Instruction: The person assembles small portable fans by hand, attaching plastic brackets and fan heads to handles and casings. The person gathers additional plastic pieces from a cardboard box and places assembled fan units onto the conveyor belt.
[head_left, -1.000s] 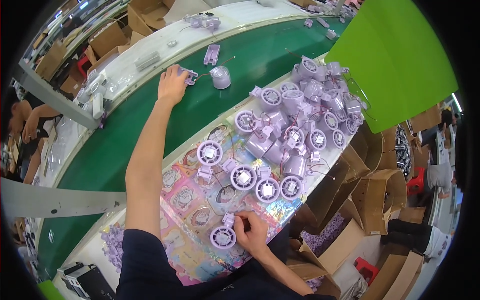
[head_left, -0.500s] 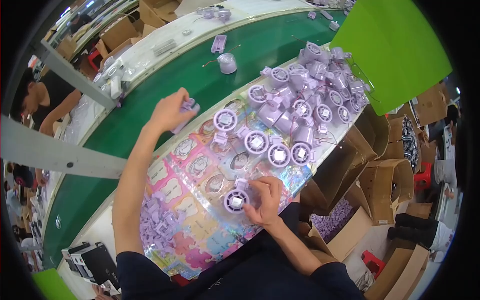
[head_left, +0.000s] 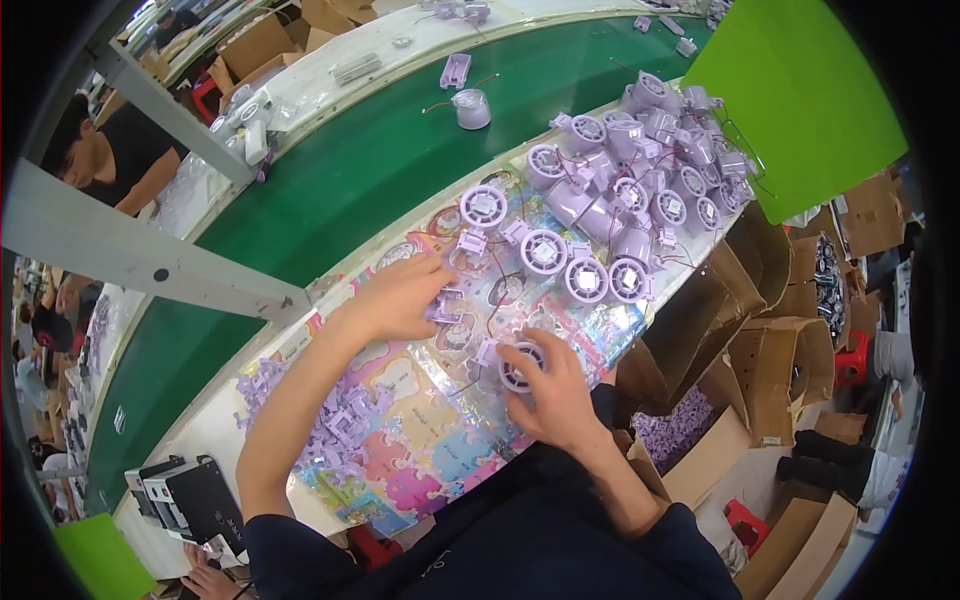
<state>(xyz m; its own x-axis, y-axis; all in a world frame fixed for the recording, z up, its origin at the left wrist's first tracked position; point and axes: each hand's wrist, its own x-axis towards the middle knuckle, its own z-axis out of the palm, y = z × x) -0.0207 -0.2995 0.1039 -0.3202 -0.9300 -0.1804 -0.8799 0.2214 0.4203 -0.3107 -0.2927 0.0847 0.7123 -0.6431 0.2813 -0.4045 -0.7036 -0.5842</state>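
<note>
My left hand (head_left: 408, 298) is over the printed mat, its fingers closed around a small lilac plastic piece (head_left: 446, 306), only partly visible. To its right, my right hand (head_left: 558, 392) grips the rim of a round lilac fan-like housing (head_left: 520, 368) with a spoked top, thumb and fingers on either side. A small lilac bracket (head_left: 487, 352) and thin wires sit at that housing's left side. Beyond both hands, several similar housings (head_left: 544, 252) stand on the mat with pale squares in their centres.
A heap of lilac housings (head_left: 640, 150) fills the far right, beside a green panel (head_left: 790, 110). Small lilac parts (head_left: 335, 420) are piled at the near left. A green conveyor belt (head_left: 300, 220) runs behind the mat, carrying one wired housing (head_left: 471, 109). Cardboard boxes (head_left: 765, 380) stand at the right.
My left hand has come back from over the belt to the mat, near the right hand, still with a lilac piece. My right hand has closed onto the round housing. The view has shifted slightly.
</note>
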